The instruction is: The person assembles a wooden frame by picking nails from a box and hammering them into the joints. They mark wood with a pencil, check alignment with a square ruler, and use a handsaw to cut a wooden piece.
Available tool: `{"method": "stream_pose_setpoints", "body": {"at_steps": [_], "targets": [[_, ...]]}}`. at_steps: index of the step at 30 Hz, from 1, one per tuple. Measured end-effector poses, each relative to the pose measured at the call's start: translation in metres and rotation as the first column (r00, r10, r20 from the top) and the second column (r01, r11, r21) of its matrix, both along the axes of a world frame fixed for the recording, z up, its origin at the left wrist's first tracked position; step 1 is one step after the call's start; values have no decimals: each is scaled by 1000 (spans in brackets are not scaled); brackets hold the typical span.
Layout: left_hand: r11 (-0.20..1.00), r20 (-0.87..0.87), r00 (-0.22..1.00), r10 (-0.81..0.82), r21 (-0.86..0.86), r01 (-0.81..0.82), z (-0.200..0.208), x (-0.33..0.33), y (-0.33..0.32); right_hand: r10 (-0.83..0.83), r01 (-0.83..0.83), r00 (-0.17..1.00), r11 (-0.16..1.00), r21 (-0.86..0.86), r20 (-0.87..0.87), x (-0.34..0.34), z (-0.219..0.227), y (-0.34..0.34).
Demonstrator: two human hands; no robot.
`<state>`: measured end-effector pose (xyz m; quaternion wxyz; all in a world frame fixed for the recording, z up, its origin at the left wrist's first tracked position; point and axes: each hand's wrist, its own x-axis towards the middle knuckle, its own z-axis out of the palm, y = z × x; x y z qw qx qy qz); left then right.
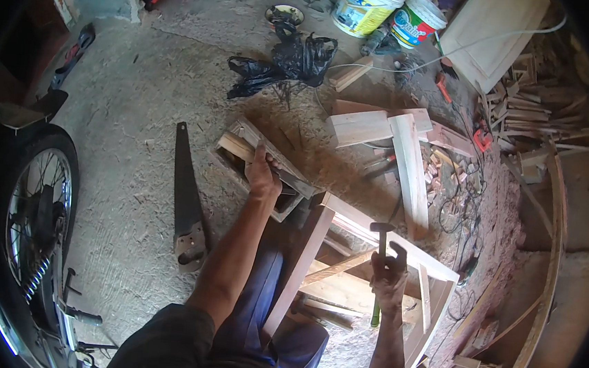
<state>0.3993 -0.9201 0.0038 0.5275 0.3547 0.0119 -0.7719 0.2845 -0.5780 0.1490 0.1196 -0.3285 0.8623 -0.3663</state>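
Observation:
My left hand is closed over an open wooden box on the floor. From its fingers a flat, grey, blade-like piece points to the lower right; whether the fingers grip it is partly hidden. A pale wood piece lies in the box, beside the fingertips. In my right hand is a hammer, head up, the green end of its handle showing below the palm. Under that hand, a wooden frame leans by my legs. Left of the box lies a handsaw, its handle nearest me.
Planks and offcuts lie right of the box, with cables beyond. Black plastic bags and two paint buckets stand farther off. A motorcycle wheel is at the left, and scrap wood piles up at the right.

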Motion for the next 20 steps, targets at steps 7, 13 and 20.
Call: {"method": "stream_pose_setpoints", "body": {"at_steps": [7,13,20], "targets": [[993,45,998,37,108,-41,-24,-11,0,-95,53,968,982,183,233,14,35,-52],[994,30,997,74,78,-77,-26,-26,9,175,-180,983,979,98,57,-4,38,-78],[999,19,1000,-5,45,5,-37,-31,11,68,-87,974,993,79,217,9,70,-149]]}}
